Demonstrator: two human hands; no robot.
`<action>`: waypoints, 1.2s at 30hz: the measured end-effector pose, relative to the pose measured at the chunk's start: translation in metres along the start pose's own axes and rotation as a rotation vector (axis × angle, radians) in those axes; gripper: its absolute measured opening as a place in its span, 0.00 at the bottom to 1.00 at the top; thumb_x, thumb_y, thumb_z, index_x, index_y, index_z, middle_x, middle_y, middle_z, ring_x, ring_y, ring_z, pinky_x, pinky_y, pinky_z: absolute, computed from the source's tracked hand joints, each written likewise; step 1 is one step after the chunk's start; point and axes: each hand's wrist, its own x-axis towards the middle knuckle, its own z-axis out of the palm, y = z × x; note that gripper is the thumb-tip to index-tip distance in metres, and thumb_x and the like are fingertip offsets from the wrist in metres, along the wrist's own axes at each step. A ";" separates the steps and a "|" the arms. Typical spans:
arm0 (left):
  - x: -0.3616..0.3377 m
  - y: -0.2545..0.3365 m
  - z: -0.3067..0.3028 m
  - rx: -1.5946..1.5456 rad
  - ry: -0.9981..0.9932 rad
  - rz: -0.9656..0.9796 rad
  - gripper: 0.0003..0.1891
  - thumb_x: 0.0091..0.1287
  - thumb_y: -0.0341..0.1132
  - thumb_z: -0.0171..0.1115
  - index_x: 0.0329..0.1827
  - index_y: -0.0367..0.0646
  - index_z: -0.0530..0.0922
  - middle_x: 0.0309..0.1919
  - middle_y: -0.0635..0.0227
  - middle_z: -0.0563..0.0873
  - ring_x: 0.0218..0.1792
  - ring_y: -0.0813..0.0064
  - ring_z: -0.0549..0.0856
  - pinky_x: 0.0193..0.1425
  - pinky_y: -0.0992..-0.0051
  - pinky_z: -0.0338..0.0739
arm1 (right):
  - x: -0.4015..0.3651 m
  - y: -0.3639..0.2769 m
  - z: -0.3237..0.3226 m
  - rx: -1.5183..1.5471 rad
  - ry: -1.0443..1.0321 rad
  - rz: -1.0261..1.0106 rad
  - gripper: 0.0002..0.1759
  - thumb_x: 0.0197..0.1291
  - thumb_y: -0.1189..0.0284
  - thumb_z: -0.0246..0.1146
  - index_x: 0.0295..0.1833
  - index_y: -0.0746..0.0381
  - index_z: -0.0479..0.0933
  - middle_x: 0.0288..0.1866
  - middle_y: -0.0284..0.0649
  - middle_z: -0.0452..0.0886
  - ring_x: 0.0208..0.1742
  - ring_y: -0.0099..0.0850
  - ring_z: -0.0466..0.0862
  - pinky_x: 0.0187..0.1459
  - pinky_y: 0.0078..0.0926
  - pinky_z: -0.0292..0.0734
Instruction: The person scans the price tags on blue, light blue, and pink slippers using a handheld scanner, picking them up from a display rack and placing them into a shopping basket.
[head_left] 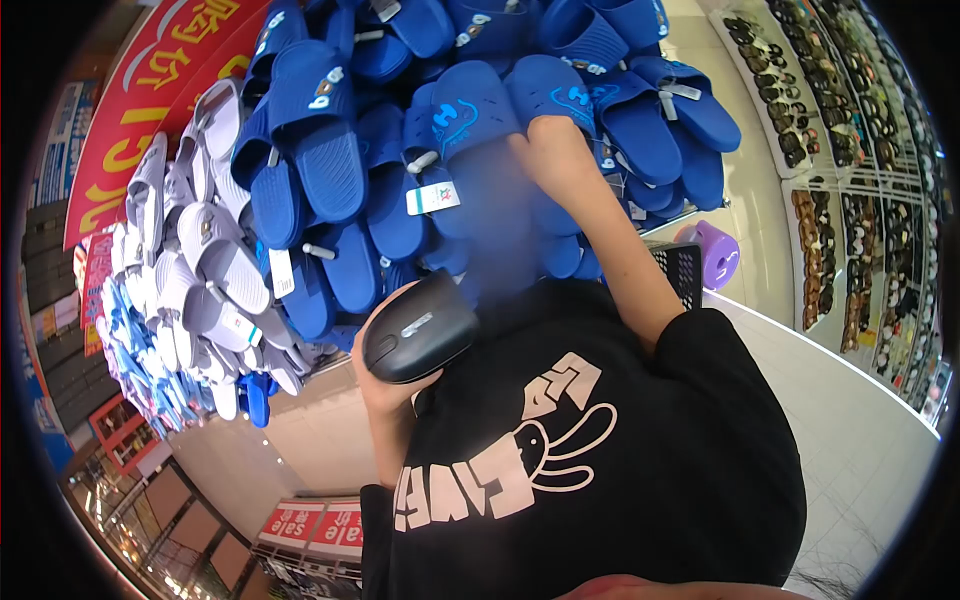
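My left hand (375, 372) is wrapped around what looks like a barcode scanner (420, 328), black and rounded, in front of my chest. Most of those fingers are hidden beneath it. Farther up, my right hand (557, 160) grips a blue slipper (548, 90) by its strap, with the fingertips out of sight. Beside it hangs a matching blue slipper (472, 110) with a light-blue pattern. A white price tag (430, 198) dangles just left of that pair. The area between my hands is blurred by a dark smear.
Blue slippers (315, 150) crowd the rack, with lilac slippers (215, 260) to the left. A red sign (140, 110) stands behind them. To the right are a black basket (683, 272), a purple object (712, 255) and a shoe shelf (800, 185).
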 end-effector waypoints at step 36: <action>-0.008 -0.004 0.013 0.111 0.000 -0.078 0.30 0.35 0.25 0.73 0.48 0.30 0.80 0.39 0.62 0.88 0.39 0.75 0.86 0.48 0.77 0.78 | -0.126 0.082 -0.050 0.306 -0.469 0.250 0.15 0.56 0.69 0.69 0.44 0.68 0.82 0.32 0.44 0.87 0.32 0.32 0.87 0.38 0.27 0.78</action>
